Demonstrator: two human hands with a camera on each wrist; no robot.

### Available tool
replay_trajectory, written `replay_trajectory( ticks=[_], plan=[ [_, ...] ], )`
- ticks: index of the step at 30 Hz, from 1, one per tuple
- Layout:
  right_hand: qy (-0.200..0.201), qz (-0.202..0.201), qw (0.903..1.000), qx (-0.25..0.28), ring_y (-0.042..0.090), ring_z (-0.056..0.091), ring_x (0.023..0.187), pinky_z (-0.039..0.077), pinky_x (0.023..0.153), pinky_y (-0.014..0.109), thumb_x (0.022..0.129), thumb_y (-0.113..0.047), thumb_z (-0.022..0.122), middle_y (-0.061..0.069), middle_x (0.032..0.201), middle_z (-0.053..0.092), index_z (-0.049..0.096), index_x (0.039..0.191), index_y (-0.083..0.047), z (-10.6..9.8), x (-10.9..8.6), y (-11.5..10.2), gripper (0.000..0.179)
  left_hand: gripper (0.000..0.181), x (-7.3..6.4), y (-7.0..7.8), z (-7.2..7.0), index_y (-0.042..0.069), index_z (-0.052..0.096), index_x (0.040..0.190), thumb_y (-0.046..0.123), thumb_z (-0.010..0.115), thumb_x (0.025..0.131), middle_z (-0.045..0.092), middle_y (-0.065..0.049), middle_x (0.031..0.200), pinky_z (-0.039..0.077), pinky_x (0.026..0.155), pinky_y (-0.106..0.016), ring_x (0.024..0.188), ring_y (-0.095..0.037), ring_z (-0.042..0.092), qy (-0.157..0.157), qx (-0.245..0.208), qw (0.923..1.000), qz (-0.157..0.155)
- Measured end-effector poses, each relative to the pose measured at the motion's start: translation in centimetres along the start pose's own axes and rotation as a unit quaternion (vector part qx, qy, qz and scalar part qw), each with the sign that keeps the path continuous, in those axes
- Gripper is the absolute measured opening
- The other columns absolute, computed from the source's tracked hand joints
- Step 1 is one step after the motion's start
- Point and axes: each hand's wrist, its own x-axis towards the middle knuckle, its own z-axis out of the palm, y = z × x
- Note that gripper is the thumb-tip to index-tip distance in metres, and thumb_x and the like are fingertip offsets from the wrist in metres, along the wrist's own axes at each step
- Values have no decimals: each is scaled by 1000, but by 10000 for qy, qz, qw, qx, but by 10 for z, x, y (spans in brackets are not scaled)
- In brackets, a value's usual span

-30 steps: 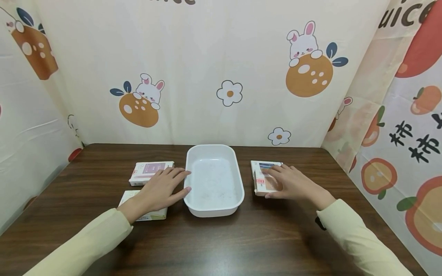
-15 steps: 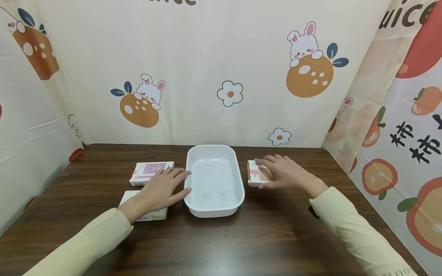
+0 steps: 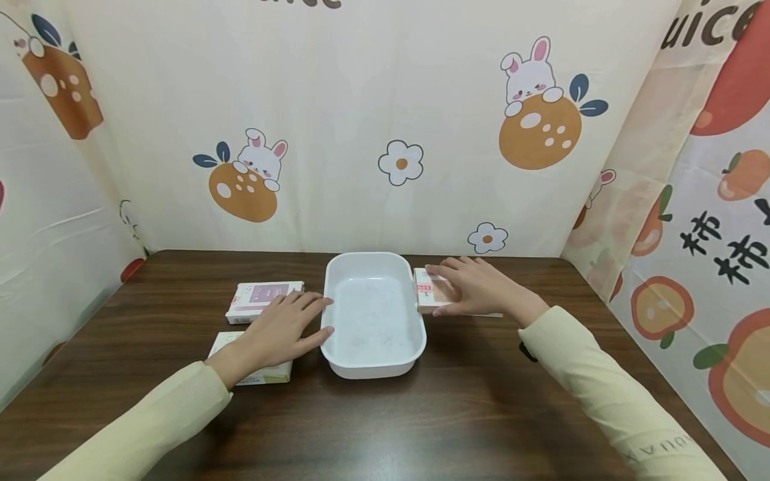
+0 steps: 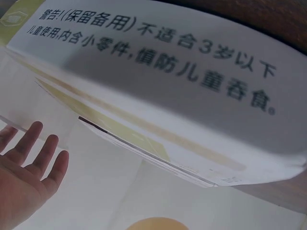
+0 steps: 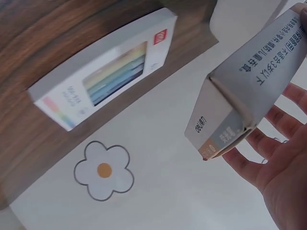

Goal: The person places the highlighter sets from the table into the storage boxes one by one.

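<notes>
My right hand [image 3: 481, 287] grips a small white and tan carton [image 3: 424, 290], which hangs at the right rim of the white plastic tray [image 3: 369, 371]. In the right wrist view the carton [image 5: 268, 72] is tilted and off the table, with the fingers [image 5: 273, 122] along one side. Below it lies a white pen box [image 5: 117, 67] with a window of pastel pens; the hand and carton mostly cover it in the head view. My left hand [image 3: 273, 337] rests with extended fingers on the tray's left rim. Under that forearm sits a white and green box [image 3: 221, 343], partly hidden.
A white box with a purple label [image 3: 265, 294] lies left of the tray, behind the green one. Bare dark wood table [image 3: 373, 434] shows in front. Printed cloth [image 3: 337, 200] stands along the back and both sides.
My right hand has lifted the carton off the pen box and carried it left and a little back to the tray's right rim. The left hand and tray have stayed put.
</notes>
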Motion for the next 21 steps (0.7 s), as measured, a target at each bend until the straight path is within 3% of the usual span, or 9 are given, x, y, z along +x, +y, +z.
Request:
replay_trajectory(
  ticks=[10,21],
  plan=[
    [-173,-79,9998,-23,21,51,103,43,83,39,73,-59,64,1,119,55,46,134,-20,-4,27,-14,74,57,1,0,-1,19,49,131,56,43,88,53,-5,127,36,97,-51,120,-28,47,-137,-63,9999,-67],
    [-439,-135,9989,-69,21,49,105,40,88,42,74,-60,63,2,122,53,43,136,-21,-5,61,-31,75,55,1,1,-1,18,50,130,53,48,87,54,-5,126,36,97,-52,120,-30,47,-136,-136,9997,-137]
  ],
)
